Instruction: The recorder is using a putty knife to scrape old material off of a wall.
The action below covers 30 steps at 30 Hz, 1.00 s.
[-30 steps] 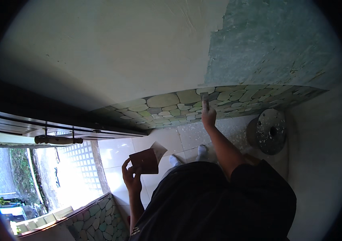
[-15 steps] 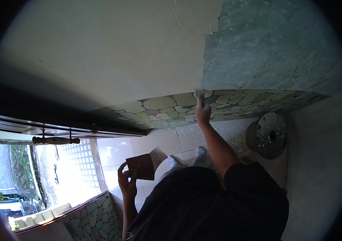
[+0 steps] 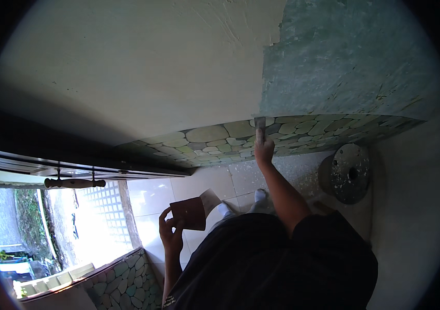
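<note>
As seen from above, find a small flat-bladed scraper (image 3: 260,124) in the right hand (image 3: 265,150), gripped by the handle and pointed toward the pale wall (image 3: 168,72), at the upper edge of the stone-patterned band (image 3: 207,135) and near the border of a grey-green patch (image 3: 344,62). Cannot tell whether touching the surface. Judge it light and stiff, probably with a little spring in the thin blade, and liable to slip in dusty fingers. Take hold low on the handle, near the blade, for control; avoid the corners.

In the left hand (image 3: 171,235), see a reddish-brown flat board (image 3: 189,214), pinched at its left edge between thumb and fingers, well apart from the wall and above the tiled floor (image 3: 150,196). Note also a pale thin sheet (image 3: 211,200) jutting from the board's upper right side; cannot tell whether joined to it or merely behind. Judge the board rigid and fairly light, likely to tip when pinched at one edge only. Steady it by spreading the fingers beneath. Treat the sheet as thinner, perhaps bendy.
</note>
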Available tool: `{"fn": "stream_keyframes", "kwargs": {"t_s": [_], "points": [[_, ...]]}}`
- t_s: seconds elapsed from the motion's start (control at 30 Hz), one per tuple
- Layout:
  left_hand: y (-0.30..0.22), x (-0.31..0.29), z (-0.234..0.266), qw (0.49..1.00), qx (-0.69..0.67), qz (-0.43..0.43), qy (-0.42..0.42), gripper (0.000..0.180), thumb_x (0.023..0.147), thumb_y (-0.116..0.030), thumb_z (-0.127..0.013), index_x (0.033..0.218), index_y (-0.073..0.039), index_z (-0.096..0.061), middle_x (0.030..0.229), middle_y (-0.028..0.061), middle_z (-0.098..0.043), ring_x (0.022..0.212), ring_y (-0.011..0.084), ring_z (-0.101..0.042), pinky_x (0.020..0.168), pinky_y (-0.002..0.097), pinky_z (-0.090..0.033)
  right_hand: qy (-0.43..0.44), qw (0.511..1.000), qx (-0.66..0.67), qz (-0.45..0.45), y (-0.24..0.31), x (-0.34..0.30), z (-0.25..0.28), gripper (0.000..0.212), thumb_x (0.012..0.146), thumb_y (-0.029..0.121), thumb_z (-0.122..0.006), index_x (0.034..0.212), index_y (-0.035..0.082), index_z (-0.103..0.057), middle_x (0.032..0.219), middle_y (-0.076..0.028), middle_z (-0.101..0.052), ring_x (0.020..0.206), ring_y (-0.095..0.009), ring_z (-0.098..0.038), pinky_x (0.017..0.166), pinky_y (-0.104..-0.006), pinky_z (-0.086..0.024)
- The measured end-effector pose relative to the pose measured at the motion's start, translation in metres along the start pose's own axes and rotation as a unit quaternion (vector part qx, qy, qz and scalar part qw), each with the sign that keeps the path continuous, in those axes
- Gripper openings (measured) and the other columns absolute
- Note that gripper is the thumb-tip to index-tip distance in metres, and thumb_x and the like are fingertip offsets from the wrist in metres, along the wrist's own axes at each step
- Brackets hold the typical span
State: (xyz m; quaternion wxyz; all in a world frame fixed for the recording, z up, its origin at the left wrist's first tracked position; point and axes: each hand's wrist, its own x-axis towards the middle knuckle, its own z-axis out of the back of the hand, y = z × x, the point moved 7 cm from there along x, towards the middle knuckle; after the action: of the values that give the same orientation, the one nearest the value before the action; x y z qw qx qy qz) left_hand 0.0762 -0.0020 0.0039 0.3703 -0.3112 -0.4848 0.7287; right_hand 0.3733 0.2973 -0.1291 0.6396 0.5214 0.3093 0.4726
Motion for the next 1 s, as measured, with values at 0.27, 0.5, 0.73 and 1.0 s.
{"fn": "stream_keyframes", "kwargs": {"t_s": [0.27,0.5,0.73,1.0], "points": [[0.011,0.006,0.0,1.0,0.017,0.001,0.018,0.043,0.077,0.003,-0.063,0.119,0.001,-0.052,0.099,0.0076,-0.062,0.074,0.0109,-0.059,0.074,0.0267,-0.046,0.008,0.999,-0.022,-0.03,-0.005,-0.005,-0.001,0.061,0.091,0.048,-0.052,0.061,-0.004,-0.056,0.052,-0.022,-0.051,0.051,-0.037,-0.054,0.051,-0.0441,-0.038],[0.025,0.005,0.006,1.0,0.003,-0.028,0.011,0.048,0.077,0.004,-0.063,0.123,0.0,-0.049,0.097,0.0093,-0.063,0.072,0.0095,-0.059,0.073,0.0261,-0.046,0.027,0.998,-0.052,-0.018,-0.016,-0.004,0.001,0.059,0.092,0.047,-0.05,0.06,-0.002,-0.053,0.049,-0.014,-0.048,0.048,-0.024,-0.05,0.051,-0.0413,-0.038],[0.01,0.002,0.003,1.0,0.017,-0.005,0.015,0.053,0.079,0.002,-0.063,0.128,-0.002,-0.043,0.08,0.0063,-0.065,0.072,0.0093,-0.058,0.074,0.0264,-0.046,0.017,0.999,-0.03,-0.027,-0.009,-0.014,-0.001,0.061,0.092,0.048,-0.05,0.059,-0.003,-0.054,0.05,-0.018,-0.049,0.049,-0.031,-0.052,0.052,-0.0424,-0.039],[0.013,0.002,0.007,0.995,0.078,-0.052,0.025,0.052,0.08,0.001,-0.063,0.128,-0.003,-0.043,0.078,0.0061,-0.066,0.072,0.0086,-0.057,0.073,0.0258,-0.045,-0.005,1.0,0.021,0.005,0.01,0.01,0.001,0.061,0.092,0.05,-0.048,0.059,0.0,-0.051,0.046,-0.009,-0.043,0.04,-0.021,-0.047,0.046,-0.0382,-0.038]]}}
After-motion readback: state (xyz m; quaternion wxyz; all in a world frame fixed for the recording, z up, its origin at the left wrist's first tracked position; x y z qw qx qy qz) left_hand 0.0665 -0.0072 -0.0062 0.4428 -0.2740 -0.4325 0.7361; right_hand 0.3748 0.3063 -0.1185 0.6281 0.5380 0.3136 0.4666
